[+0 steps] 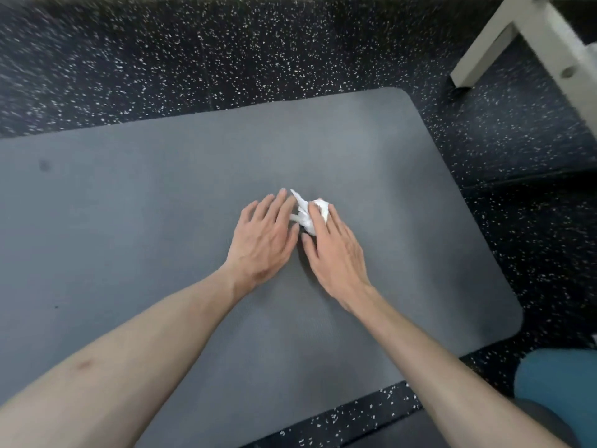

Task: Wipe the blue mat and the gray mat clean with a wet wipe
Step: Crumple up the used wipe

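Wet wipe: here we are with the wet wipe (305, 215), a white crumpled wad lying on the gray mat (161, 221) near its middle, partly under our fingers, one pointed tail sticking up and away from us.
Right hand: our right hand (332, 250) lies over the wipe with fingers stretched out flat, pressing down on it rather than curled round it; nothing is clenched.
Left hand: our left hand (263, 239) sits just beside it, fingers straight and spread on the mat, the fingertips at the wipe's left edge; it grips nothing that we can see.
Gray mat: it spreads flat on the speckled floor (226, 53), rounded corners at the far right and near right, with a faint dark smudge (44, 165) well off to the left.
Blue mat: we cannot tell where it is; only a teal shape (562, 386) peeks in at the lower right corner, and we cannot say what it is.
Risk, wipe: bunched like this, it touches the mat with little surface, so we judge a stroke could leave streaks or miss patches.
Risk, grip: flat fingers hold by pressure alone, so a fast push may let the wad roll out from under us.
Risk, mat: pushing hard sideways could drag or ruck the mat on the floor.
Risk, coverage: that smudge at the left lies far from our hands and could be skipped.
Beyond: a pale frame leg (484, 56) stands on the floor past the far right corner.
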